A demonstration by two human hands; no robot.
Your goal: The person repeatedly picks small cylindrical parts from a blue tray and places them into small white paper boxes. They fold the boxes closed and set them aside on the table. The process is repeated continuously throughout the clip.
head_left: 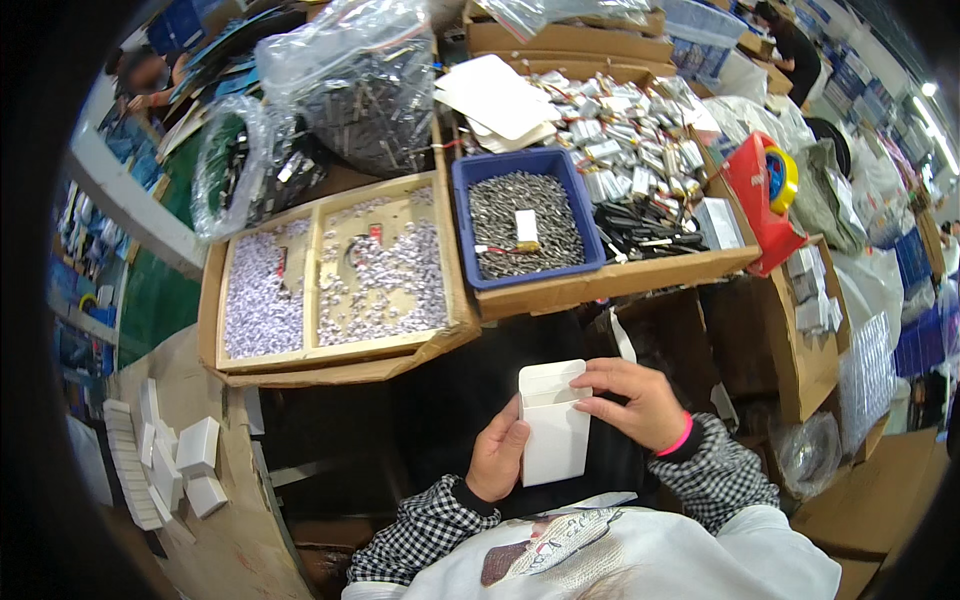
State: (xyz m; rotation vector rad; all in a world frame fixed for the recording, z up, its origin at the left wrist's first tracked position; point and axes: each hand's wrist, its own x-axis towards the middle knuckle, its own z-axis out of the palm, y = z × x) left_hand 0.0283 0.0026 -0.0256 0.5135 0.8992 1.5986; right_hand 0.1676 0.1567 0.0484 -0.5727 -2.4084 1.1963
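Close to the person's chest, both hands hold a small white box [553,425] made of smooth thin card, standing up tall with its top flap open. The left hand [497,452] is wrapped around the lower left side of the box, thumb pressed flat on the front. The right hand [632,398] pinches the top right edge, fingers closed on the flap. Both sleeves are soft checked cloth, and a pink band [678,438] sits on the right wrist. A little farther to the left, flat white boxes [170,463] lie stacked on brown cardboard. Beyond the hands sits a shallow wooden tray [312,270] full of tiny pale bits. Beside it a blue plastic bin [524,222] holds a heap of small grey metal pieces. Farthest back are crinkly clear bags [355,85] of dark parts.
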